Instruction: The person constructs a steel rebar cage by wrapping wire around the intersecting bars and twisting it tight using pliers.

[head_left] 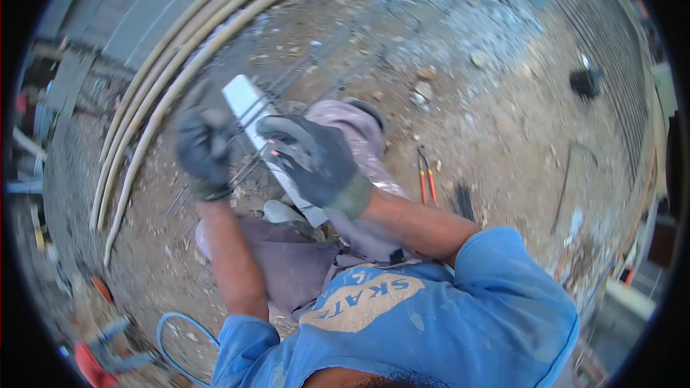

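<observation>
Left hand: Our left hand (205,147), in a dark glove, is raised just beside the white board, on its left. It is blurred; the fingers look curled in, but we cannot tell whether they pinch anything.
Right hand: Our right hand (313,162), gloved in grey with a greenish cuff, is over the middle of the board. Its fingers are bent and bunched near the rods; we cannot tell what, if anything, they pinch.
White board: We have the long, narrow white board (243,95) in front of us, slanting from upper left to lower right between our legs, partly hidden by the right hand.
Steel rods: Thin dark rods (253,110) cross the board at an angle and run on toward the upper right, where they blur.
Legs: We see our dusty mauve trousers (287,262) bent on either side of the board, below our blue shirt (467,316).
Pliers: To our right, pliers (432,185) with red-orange handles lie on the dirt ground (503,144).
Wire bundle: A short dark bundle (463,202) lies just beside the pliers.
Pipes: Long tan pipes (194,65) lie side by side to our left, looking curved in this view.
Stones: Ahead, we see pale stones (422,93).
Hose: A blue hose (159,332) loops at lower left.
</observation>
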`<state>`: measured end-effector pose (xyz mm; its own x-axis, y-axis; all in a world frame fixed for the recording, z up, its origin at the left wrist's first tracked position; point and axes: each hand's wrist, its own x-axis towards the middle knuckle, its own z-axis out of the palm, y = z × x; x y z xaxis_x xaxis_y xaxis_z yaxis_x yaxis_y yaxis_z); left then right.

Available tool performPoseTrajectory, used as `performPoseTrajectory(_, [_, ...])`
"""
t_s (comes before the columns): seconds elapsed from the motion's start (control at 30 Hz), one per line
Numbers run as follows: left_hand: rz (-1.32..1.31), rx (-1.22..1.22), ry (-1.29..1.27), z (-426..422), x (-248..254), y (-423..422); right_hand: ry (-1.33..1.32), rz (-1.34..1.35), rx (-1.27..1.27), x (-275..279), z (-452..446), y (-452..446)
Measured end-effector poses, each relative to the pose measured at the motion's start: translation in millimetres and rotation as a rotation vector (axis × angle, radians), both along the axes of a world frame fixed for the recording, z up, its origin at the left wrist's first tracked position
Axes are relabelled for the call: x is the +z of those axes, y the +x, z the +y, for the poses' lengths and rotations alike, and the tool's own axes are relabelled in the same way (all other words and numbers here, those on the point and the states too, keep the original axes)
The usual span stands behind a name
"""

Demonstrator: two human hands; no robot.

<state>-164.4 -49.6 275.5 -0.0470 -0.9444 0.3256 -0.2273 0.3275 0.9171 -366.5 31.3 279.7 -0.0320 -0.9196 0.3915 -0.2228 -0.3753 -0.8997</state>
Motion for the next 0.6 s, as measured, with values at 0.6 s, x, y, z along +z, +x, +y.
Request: performPoseTrajectory(0.6, [0.564, 0.338, 0.604, 10.8, -64.4, 192.3, 1.509, 0.867, -0.475, -398.8, 191.1, -185.5])
